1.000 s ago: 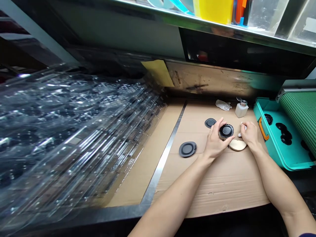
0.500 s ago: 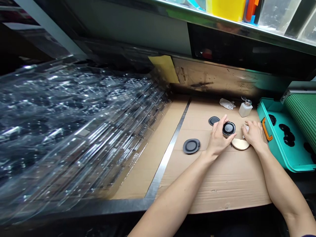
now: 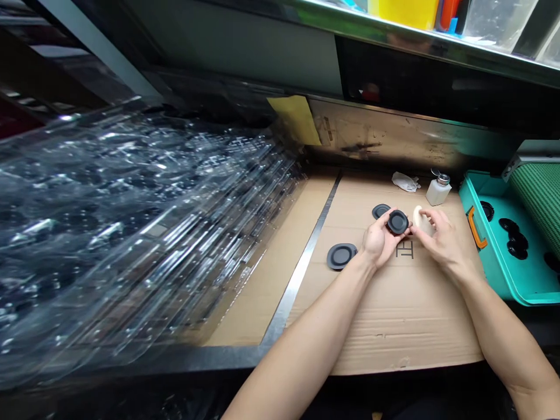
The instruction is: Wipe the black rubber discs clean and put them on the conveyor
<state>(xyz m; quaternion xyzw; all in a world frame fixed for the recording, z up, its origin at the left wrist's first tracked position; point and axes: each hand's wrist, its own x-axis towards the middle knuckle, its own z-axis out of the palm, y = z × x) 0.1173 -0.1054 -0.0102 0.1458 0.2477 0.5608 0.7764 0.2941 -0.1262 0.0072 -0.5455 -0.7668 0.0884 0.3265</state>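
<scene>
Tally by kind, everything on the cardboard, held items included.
Black round discs: 3
Cream foam pad: 1
Translucent white plastic bottle with metal top: 1
Crumpled white wipe: 1
Total: 6

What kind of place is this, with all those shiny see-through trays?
Probably a factory workbench: stacks of clear plastic trays, a teal bin holding black round parts, and a small pump bottle on cardboard.

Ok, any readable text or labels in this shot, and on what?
"正": black printed character on the cardboard sheet.
Marks on the back panel: too blurred to read.
Clear pump bottle: no legible text.
</scene>
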